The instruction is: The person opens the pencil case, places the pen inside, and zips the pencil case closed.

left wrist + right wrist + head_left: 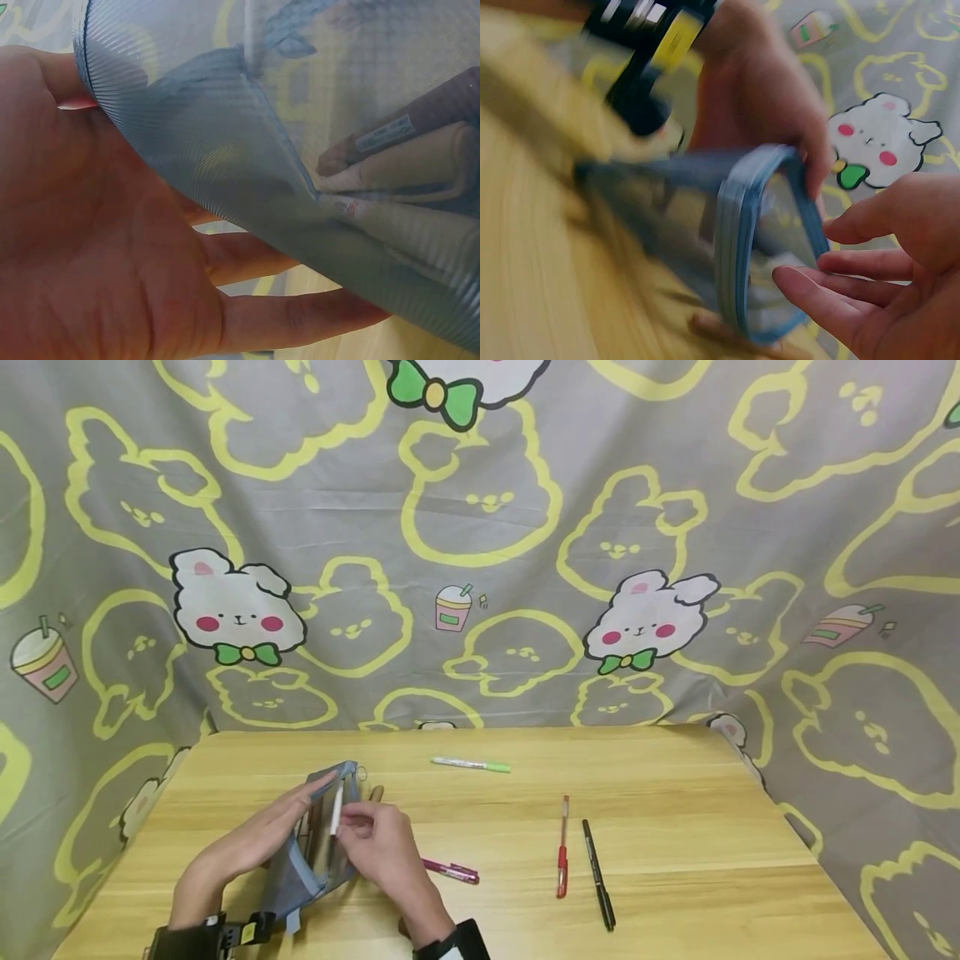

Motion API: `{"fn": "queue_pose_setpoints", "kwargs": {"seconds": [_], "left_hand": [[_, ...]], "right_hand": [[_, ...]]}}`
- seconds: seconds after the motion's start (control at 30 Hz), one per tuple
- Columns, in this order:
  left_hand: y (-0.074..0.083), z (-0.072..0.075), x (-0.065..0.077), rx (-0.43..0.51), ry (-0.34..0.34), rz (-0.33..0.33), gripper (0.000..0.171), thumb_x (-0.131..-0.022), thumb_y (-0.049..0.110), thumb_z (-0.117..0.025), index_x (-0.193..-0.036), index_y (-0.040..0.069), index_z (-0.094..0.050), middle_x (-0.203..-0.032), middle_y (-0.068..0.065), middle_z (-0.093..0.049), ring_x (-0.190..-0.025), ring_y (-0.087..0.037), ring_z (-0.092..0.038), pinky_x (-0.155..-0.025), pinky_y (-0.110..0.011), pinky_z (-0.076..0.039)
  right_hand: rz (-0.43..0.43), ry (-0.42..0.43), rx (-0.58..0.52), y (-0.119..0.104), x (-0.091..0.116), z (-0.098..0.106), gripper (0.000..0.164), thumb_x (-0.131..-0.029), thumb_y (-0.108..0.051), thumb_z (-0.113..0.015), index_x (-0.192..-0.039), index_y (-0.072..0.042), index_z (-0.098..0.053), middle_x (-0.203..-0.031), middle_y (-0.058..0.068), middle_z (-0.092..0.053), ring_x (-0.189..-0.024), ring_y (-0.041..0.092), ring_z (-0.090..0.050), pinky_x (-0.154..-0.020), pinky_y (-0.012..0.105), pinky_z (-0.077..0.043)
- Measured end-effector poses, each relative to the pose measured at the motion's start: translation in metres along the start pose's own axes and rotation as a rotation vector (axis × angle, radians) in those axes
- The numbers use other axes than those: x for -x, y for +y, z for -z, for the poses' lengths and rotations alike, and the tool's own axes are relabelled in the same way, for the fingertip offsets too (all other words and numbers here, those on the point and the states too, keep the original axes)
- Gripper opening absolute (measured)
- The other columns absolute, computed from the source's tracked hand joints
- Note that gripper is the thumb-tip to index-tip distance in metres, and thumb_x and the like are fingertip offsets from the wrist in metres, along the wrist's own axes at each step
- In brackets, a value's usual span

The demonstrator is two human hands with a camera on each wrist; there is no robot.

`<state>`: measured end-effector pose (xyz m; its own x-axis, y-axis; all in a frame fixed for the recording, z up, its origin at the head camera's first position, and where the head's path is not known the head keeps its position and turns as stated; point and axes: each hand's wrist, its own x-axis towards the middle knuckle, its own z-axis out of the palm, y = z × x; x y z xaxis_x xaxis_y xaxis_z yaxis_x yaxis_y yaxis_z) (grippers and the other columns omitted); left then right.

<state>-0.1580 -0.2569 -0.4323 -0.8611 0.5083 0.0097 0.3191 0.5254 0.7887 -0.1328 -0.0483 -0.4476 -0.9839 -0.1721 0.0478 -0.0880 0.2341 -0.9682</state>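
Note:
My left hand (258, 831) holds a translucent blue-grey mesh pencil pouch (288, 889) by its far side. The pouch stands tilted, its blue-trimmed mouth (739, 247) facing the right hand. Through the mesh, several pens (409, 161) show inside. At the mouth, my right hand (382, 843) pinches a white pen (337, 810) near its lower end; the pen lies within the mouth's outline in the head view. The right wrist view shows the right fingertips (791, 279) at the mouth, mostly hiding the pen. Parts of the left fingers (300, 315) pass behind the mesh.
A green-capped pen (471, 764) lies toward the back of the wooden table (675, 793). The magenta pen (453, 871) is beside the right wrist. Farther right are a red pen (562, 852) and a black pen (597, 877). A brown stick-like item (377, 793) lies behind the pouch.

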Motion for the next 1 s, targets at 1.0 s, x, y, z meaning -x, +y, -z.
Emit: {"fn": "queue_pose_setpoints", "kwargs": {"seconds": [1.0], "left_hand": [[-0.011,0.018,0.012,0.208,-0.077,0.294,0.058,-0.114,0.042,-0.015,-0.167,0.021,-0.012,-0.168,-0.028,0.001,-0.142,-0.069,-0.007,-0.069,-0.069,-0.053]], "right_hand": [[-0.035,0.164,0.598,0.013,-0.009,0.007,0.041,-0.089,-0.015,-0.078,-0.124,0.005,-0.07,-0.1,0.014,-0.064,-0.075,0.023,-0.062,-0.064,0.037,-0.055]]}}
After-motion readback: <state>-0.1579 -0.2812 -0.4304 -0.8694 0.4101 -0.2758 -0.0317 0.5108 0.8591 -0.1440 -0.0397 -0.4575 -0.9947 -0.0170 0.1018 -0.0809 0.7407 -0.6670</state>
